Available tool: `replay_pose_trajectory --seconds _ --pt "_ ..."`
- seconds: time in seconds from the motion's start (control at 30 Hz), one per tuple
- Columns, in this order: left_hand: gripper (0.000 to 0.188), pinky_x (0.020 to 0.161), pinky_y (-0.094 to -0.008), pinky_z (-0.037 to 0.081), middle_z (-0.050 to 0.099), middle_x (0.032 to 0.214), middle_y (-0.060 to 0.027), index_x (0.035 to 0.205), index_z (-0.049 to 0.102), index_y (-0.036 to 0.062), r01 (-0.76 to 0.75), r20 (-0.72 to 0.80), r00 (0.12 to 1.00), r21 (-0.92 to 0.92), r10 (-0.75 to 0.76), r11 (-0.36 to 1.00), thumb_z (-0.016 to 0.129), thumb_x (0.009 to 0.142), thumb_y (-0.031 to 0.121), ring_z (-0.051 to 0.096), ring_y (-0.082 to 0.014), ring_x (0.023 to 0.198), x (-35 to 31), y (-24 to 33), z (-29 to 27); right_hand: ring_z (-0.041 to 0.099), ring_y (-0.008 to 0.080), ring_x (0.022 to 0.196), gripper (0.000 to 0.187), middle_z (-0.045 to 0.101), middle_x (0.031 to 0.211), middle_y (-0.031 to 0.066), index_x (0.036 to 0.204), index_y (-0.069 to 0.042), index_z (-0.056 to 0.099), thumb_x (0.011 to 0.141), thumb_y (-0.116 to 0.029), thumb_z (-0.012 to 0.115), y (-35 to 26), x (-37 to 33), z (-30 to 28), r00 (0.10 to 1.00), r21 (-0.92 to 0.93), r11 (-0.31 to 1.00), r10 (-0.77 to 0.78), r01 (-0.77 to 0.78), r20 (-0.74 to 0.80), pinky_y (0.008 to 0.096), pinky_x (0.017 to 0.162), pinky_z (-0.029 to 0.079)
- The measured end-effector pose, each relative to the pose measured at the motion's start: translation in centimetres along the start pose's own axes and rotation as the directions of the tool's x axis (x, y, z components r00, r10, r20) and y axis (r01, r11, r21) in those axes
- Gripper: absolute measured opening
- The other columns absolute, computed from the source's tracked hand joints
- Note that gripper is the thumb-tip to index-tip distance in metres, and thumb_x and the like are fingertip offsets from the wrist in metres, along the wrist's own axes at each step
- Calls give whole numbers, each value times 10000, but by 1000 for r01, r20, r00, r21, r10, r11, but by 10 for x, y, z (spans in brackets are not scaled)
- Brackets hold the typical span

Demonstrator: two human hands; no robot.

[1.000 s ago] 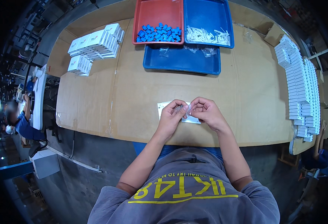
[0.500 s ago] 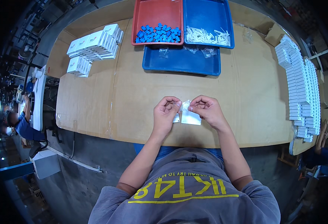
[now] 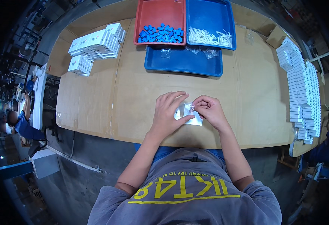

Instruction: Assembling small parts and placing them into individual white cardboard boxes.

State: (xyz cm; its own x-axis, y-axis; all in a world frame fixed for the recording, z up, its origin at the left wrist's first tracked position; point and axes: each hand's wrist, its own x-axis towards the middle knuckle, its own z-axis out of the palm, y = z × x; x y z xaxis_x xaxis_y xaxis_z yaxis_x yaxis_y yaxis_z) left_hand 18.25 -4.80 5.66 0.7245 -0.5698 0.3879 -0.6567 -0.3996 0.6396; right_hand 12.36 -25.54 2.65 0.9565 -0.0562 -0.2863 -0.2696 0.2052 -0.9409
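- Nearest, the worker's grey shirt [image 3: 187, 176] faces the cardboard-covered table [image 3: 142, 93].
- On it, a silvery-white packet [image 3: 195, 120] lies flat in front of the worker; beside it a second white piece [image 3: 177, 113] is partly covered by the left hand.
- The left hand [image 3: 168, 112] is spread wide, fingers pointing away and slightly right, thumb reaching over the packet, gripping nothing.
- The right hand [image 3: 210, 110] comes in angled leftward, thumb and forefinger pinched together on a clear plastic piece [image 3: 192, 107] above the packet; it seems crumpled film, though it's too small to be sure.
- Beyond, a blue tray [image 3: 183, 66] sits partly under a red tray [image 3: 160, 15] of blue parts [image 3: 160, 34] and another blue tray [image 3: 209, 17] of white sticks [image 3: 205, 36].
- White boxes [image 3: 97, 43] stand at far left, stacked white blocks [image 3: 301, 90] at far right.
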Motion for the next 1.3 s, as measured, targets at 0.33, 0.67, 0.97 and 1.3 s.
replay_pose_trajectory --seconds 0.33,0.67,0.97,1.3 --pt "502 1111 -470 391 738 1154 -48 1212 737 95 -5 149 989 -68 16 998 884 791 325 655 -283 1139 -7 -12 4 597 25 654 37 693 797 0 1012 -6 709 984 -16 687 3 -2 7 999 -86 995 -45 44 -10 186 549 419" --pt "311 836 -280 533 745 1089 -66 1209 725 15 591 467 806 -657 -363 467 706 1028 267 641 -123 887 -20 -17 22 659 117 940 168 707 1091 65 1120 -31 713 1023 -164 679 -29 -19 7 944 -490 817 -326 304 43 297 768 513" --pt "395 762 -280 542 746 1118 -103 1278 664 34 693 712 670 -701 -211 -168 491 1139 361 645 -128 837 -27 -15 31 659 144 998 329 707 1211 102 1156 52 736 1101 -239 594 -26 -16 0 963 -287 938 -128 195 236 284 869 522" --pt "324 938 -427 575 721 1158 -104 1289 648 76 678 770 634 -602 -78 -422 524 1125 326 698 -230 974 -37 -18 43 657 189 1166 494 660 1438 125 1129 47 765 1124 -380 517 -22 -14 -10 871 -200 956 -93 213 482 338 1005 524"
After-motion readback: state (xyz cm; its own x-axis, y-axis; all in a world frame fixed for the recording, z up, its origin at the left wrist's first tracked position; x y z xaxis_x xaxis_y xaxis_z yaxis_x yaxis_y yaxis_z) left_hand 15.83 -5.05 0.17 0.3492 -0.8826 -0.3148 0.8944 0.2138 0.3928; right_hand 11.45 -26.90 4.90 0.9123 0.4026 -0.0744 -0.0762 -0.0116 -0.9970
